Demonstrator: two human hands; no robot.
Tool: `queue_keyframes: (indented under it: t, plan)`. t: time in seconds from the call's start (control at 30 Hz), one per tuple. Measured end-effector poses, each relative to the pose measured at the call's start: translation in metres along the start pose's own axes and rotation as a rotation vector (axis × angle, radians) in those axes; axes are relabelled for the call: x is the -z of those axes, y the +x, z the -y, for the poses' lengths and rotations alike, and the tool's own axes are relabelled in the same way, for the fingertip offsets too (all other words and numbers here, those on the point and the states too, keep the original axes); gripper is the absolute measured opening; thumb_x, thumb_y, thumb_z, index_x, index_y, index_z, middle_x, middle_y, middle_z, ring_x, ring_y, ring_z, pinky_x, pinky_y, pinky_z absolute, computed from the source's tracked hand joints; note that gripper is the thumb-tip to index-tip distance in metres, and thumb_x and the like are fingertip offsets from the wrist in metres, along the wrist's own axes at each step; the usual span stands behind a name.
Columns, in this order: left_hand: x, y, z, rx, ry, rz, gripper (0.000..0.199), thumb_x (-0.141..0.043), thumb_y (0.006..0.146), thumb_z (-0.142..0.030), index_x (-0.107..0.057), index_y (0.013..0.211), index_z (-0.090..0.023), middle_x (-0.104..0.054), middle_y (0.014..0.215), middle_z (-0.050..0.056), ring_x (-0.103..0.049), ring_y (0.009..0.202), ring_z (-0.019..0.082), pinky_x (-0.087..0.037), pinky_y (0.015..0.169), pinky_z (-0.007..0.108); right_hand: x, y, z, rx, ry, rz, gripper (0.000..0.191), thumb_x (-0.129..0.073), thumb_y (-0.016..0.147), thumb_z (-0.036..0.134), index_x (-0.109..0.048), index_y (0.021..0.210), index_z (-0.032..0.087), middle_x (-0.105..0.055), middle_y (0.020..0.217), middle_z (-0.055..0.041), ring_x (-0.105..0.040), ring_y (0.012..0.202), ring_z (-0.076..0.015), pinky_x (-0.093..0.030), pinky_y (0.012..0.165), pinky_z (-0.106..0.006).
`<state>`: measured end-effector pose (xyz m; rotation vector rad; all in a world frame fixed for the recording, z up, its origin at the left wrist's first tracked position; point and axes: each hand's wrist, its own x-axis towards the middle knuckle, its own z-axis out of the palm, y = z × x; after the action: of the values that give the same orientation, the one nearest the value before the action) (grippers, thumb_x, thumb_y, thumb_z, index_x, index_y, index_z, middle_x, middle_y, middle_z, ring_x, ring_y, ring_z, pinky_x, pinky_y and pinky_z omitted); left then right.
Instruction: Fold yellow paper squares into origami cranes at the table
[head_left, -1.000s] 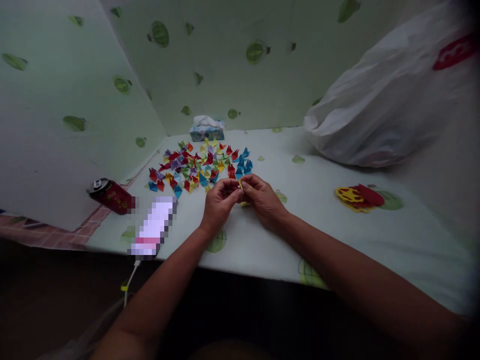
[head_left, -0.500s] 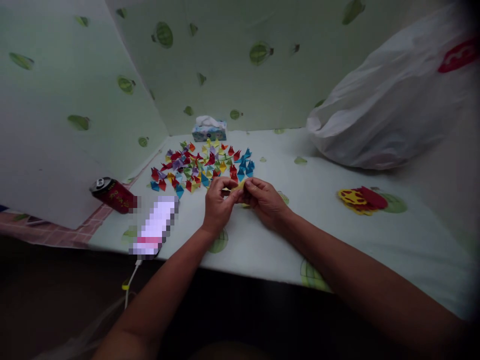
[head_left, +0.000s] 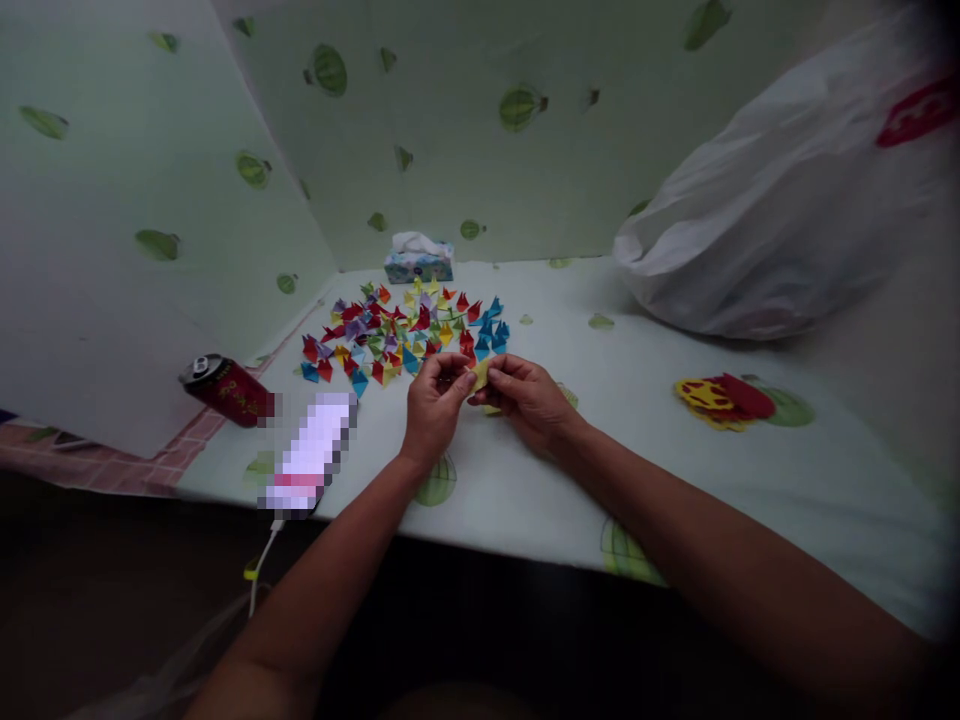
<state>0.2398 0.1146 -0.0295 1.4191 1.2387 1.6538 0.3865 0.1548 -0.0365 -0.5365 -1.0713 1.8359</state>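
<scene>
A small piece of yellow paper (head_left: 481, 374) is pinched between my two hands above the middle of the table. My left hand (head_left: 437, 405) grips its left side with thumb and fingers. On the right side, my right hand (head_left: 529, 398) holds it, fingers curled underneath. Just beyond my hands, several small folded paper pieces (head_left: 390, 335) in red, blue, yellow, purple and green lie spread out. A bit more yellow shows low between my hands, too small to make out.
A tissue box (head_left: 419, 262) stands at the back. To the left are a dark red can (head_left: 236, 392) and a phone (head_left: 313, 450) with a cable. Yellow and red cut-out pieces (head_left: 724, 400) and a white plastic bag (head_left: 750, 220) are at the right.
My hands have moved slightly apart, my left hand a little to the left, and more of the yellow paper shows between them.
</scene>
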Motion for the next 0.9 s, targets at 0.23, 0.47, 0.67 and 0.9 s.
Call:
queue_keyframes:
  t: [0.23, 0.47, 0.67, 0.9]
  plan:
    - [-0.0016, -0.0022, 0.0023, -0.025, 0.067, 0.012, 0.019, -0.071, 0.085, -0.028, -0.065, 0.100, -0.019, -0.065, 0.091, 0.004, -0.063, 0.080, 0.014, -0.054, 0.072, 0.026, -0.0012, 0.0013, -0.0012, 0.018, -0.051, -0.042, 0.035, -0.088, 0.069, 0.043, -0.065, 0.080, 0.019, -0.065, 0.076, 0.0024, -0.062, 0.066, -0.0096, -0.055, 0.071, -0.026]
    - [-0.0027, -0.0005, 0.0023, 0.056, 0.035, 0.052, 0.021, -0.074, 0.083, -0.033, -0.063, 0.092, -0.017, -0.067, 0.086, 0.003, -0.066, 0.075, 0.014, -0.056, 0.071, 0.027, -0.0027, 0.0013, -0.0001, 0.050, -0.033, -0.083, 0.038, -0.089, 0.064, 0.042, -0.062, 0.077, 0.018, -0.063, 0.073, 0.0036, -0.061, 0.065, -0.0092, -0.054, 0.071, -0.026]
    - [-0.0022, -0.0022, 0.0010, -0.069, 0.191, 0.006, 0.015, -0.072, 0.086, -0.031, -0.064, 0.084, -0.018, -0.064, 0.081, 0.001, -0.064, 0.073, 0.013, -0.054, 0.069, 0.025, -0.0037, 0.0008, -0.0007, 0.054, -0.076, -0.092, 0.036, -0.086, 0.067, 0.043, -0.060, 0.077, 0.019, -0.061, 0.074, 0.0036, -0.062, 0.066, -0.0098, -0.054, 0.073, -0.027]
    - [-0.0031, -0.0024, 0.0007, -0.194, 0.377, 0.070, 0.021, -0.078, 0.082, -0.031, -0.069, 0.096, -0.019, -0.067, 0.090, 0.004, -0.063, 0.076, 0.014, -0.054, 0.072, 0.026, -0.0017, 0.0011, -0.0026, 0.122, -0.149, -0.151, 0.029, -0.081, 0.070, 0.039, -0.062, 0.077, 0.019, -0.061, 0.073, 0.0037, -0.056, 0.065, -0.0098, -0.050, 0.067, -0.026]
